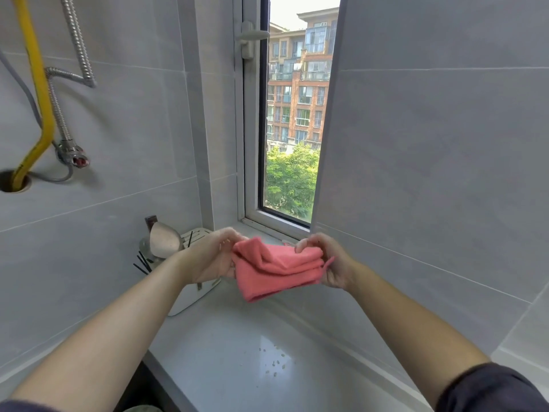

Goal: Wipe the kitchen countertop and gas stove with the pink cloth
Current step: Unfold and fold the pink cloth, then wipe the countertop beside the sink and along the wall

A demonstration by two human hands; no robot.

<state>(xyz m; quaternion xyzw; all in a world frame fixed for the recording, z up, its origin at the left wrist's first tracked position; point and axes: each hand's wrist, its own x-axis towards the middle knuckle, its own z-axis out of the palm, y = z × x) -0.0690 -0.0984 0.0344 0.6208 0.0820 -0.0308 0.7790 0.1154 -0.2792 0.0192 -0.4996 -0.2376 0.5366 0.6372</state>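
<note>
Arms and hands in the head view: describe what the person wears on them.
Bare below the elbows: no glove, watch or ring shows on the left hand or right hand. Dark navy sleeves end near the elbows: the left sleeve at the bottom left corner, the right sleeve at the bottom right.

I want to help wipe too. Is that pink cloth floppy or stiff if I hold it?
Probably floppy: the cloth sags in folds between the left hand and right hand. Likely light, since it is held up by its ends alone. It looks fuzzy, so probably not slippery.
</note>
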